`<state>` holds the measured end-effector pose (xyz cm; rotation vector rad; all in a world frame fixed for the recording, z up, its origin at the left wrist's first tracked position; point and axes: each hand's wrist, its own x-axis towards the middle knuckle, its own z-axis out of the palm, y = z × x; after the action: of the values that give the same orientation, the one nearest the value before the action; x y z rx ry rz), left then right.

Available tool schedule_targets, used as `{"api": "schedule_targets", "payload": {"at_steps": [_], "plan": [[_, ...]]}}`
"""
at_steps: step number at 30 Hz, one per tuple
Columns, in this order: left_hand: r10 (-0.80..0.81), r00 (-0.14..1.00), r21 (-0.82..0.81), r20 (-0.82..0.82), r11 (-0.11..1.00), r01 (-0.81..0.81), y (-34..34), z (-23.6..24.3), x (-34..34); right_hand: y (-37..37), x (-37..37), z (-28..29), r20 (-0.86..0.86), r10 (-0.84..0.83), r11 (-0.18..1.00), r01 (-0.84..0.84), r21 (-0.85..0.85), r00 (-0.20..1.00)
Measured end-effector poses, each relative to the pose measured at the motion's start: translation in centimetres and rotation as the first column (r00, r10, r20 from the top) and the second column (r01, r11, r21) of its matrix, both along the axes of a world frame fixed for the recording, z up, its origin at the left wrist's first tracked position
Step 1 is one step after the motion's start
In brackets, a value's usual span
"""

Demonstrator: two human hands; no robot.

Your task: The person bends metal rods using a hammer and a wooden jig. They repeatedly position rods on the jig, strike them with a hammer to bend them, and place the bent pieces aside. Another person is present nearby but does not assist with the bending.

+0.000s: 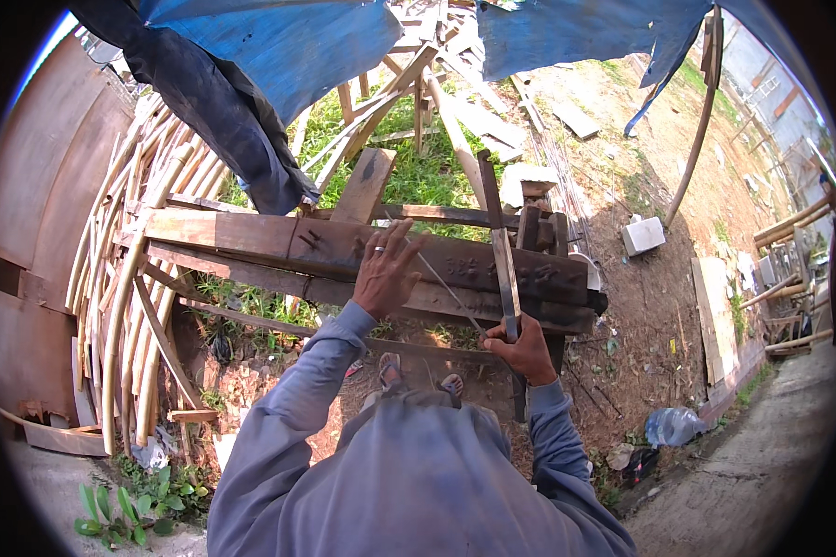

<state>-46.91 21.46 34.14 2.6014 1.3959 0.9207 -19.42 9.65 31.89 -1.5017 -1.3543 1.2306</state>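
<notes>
My left hand (384, 277), a ring on one finger, lies with fingers spread on a dark, weathered wooden beam (251, 232). A thin metal rod (450, 295) slants from beside its fingertips down to my right hand (527, 351). My right hand is closed, its thumb and fingers pinching the rod's lower end. A long flat strip (503, 265) crosses the beam upright beside that hand; whether the hand also grips it, I cannot tell. Dark bent marks or pegs (311, 239) show on the beam left of my left hand.
Bamboo poles (135, 278) stack at the left. Blue tarpaulin (269, 46) hangs overhead, with dark rolled cloth (218, 107) drooping toward the beam. Timber pieces (427, 84) lie beyond on grass. A white block (643, 236) and clear plastic bottle (675, 427) are at the right.
</notes>
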Motion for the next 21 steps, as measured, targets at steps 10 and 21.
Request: {"api": "schedule_targets", "payload": {"at_steps": [10, 21], "plan": [[-0.438, 0.866, -0.016, -0.241, 0.894, 0.448, 3.5, -0.4, -4.6, -2.1, 0.8, 6.5, -0.279, 0.091, 0.995, -0.099, -0.013, 0.956], [-0.130, 0.966, -0.200, 0.224, 0.964, 0.176, -4.8, -0.5, -9.9, -1.9, 10.6, 7.9, 0.230, -0.420, 0.900, 0.370, 0.231, 0.878]]}}
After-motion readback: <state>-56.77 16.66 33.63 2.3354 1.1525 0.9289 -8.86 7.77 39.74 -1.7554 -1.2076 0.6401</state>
